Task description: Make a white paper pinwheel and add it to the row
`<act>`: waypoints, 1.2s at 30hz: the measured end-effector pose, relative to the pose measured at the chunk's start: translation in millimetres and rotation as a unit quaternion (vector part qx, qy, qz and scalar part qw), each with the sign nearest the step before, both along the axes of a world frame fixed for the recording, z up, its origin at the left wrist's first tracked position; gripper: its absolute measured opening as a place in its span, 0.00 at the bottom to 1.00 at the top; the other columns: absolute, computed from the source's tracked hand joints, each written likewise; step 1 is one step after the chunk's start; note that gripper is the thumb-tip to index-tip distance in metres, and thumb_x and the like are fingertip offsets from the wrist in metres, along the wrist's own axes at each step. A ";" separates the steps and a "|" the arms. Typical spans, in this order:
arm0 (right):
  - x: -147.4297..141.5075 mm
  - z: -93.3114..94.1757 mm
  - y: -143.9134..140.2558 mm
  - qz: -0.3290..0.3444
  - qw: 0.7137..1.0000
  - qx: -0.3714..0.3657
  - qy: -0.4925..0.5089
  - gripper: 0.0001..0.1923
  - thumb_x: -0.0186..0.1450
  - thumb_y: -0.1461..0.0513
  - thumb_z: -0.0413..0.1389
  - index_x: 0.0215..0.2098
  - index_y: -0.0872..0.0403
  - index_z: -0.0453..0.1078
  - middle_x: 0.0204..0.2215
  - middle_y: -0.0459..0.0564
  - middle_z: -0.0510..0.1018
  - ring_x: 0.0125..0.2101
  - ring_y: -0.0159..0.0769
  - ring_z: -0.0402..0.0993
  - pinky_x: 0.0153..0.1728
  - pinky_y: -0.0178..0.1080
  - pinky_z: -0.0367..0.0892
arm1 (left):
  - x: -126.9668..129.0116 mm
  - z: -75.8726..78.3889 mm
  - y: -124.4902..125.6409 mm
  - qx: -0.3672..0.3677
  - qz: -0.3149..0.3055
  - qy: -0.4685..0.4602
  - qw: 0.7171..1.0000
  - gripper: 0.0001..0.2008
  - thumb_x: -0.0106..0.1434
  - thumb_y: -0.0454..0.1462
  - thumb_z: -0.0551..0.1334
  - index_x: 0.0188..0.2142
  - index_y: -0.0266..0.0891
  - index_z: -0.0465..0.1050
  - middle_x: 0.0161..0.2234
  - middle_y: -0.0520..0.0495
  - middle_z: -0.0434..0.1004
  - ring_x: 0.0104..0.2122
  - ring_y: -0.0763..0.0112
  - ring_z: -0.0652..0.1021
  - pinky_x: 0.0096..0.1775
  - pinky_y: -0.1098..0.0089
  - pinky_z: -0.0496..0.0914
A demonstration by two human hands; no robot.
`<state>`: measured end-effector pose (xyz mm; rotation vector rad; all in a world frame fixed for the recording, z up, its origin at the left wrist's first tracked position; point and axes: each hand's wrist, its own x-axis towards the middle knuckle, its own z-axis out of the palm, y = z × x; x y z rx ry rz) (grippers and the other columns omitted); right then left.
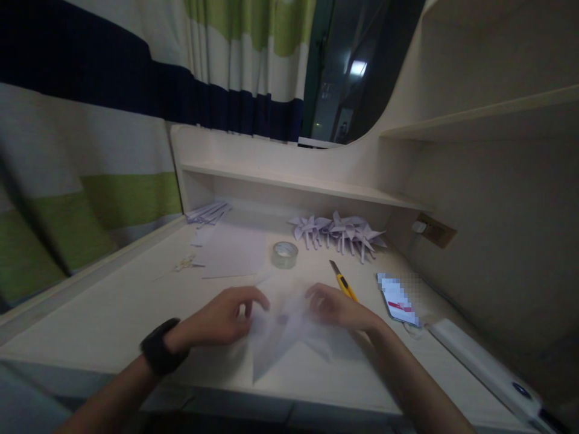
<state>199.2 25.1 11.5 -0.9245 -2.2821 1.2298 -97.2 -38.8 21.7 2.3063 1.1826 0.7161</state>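
Observation:
A white piece of folded paper (pixel 283 340), blurred by motion, is between my two hands above the near part of the desk. My left hand (pixel 230 316), with a black band on the wrist, is at the paper's left side; its index finger and thumb are curved and apart. On the other side, my right hand (pixel 332 307) has its fingers curled in at the paper's upper right edge, pinching it, though the fingertips are smeared. A roll of clear tape (pixel 284 255) sits just beyond the hands. Close behind my right hand lies a yellow utility knife (pixel 344 283), blade extended.
Several paper pinwheels (pixel 339 229) are grouped at the back right. Paper strips (pixel 210 212), a white sheet (pixel 235 247) and scissors (pixel 187 263) lie to the left. A phone (pixel 398 300) and a long white bar-shaped object (pixel 484 367) are on the right. A shelf (pixel 280 179) spans the back.

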 end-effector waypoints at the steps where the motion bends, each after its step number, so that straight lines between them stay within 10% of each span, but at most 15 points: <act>1: -0.1 4.1 2.6 0.010 1.000 0.019 -0.007 0.22 0.56 0.57 0.62 0.47 0.53 0.66 0.36 0.48 0.73 0.33 0.31 0.69 0.31 0.33 0.65 | -5.8 -4.3 -12.1 -0.016 -0.035 -0.002 0.999 0.19 0.52 0.29 0.59 0.44 0.45 0.72 0.45 0.49 0.74 0.38 0.69 0.74 0.42 0.70 0.66; 4: -9.3 14.0 12.3 0.055 0.996 0.064 -0.032 0.21 0.60 0.56 0.58 0.50 0.52 0.68 0.39 0.50 0.74 0.35 0.32 0.70 0.35 0.35 0.65 | -10.0 -19.9 -36.4 -0.017 -0.080 -0.009 0.997 0.24 0.52 0.36 0.66 0.49 0.46 0.70 0.52 0.47 0.70 0.50 0.62 0.70 0.52 0.65 0.62; 11: -40.3 18.5 14.8 0.141 0.990 0.001 -0.032 0.18 0.60 0.51 0.57 0.41 0.55 0.75 0.35 0.50 0.79 0.35 0.35 0.73 0.39 0.37 0.67 | 1.5 -41.6 -37.0 -0.013 -0.072 -0.073 0.995 0.10 0.64 0.41 0.58 0.41 0.42 0.76 0.42 0.46 0.78 0.42 0.68 0.76 0.47 0.69 0.68; 24: -23.3 13.8 -0.3 0.104 0.993 -0.046 -0.022 0.14 0.51 0.58 0.65 0.33 0.59 0.77 0.25 0.47 0.76 0.24 0.29 0.68 0.27 0.31 0.62 | -8.7 -44.2 -23.7 -0.049 0.052 -0.117 0.991 0.13 0.61 0.35 0.57 0.46 0.41 0.72 0.50 0.43 0.72 0.41 0.68 0.76 0.42 0.66 0.71; 30: -24.9 10.3 -0.2 0.108 0.993 -0.044 0.012 0.11 0.51 0.60 0.65 0.31 0.58 0.77 0.26 0.48 0.76 0.27 0.31 0.70 0.31 0.34 0.65 | -20.3 -29.4 -22.5 -0.054 -0.057 -0.046 0.996 0.14 0.60 0.34 0.59 0.45 0.45 0.74 0.55 0.45 0.67 0.53 0.61 0.68 0.52 0.61 0.64; 36: -25.7 14.6 -4.0 0.110 0.993 -0.046 -0.001 0.11 0.52 0.58 0.64 0.29 0.58 0.76 0.25 0.47 0.75 0.27 0.31 0.71 0.32 0.34 0.66 | -22.3 -12.3 -20.9 -0.094 -0.098 -0.034 0.990 0.10 0.62 0.41 0.59 0.38 0.42 0.78 0.38 0.47 0.75 0.36 0.70 0.76 0.40 0.71 0.68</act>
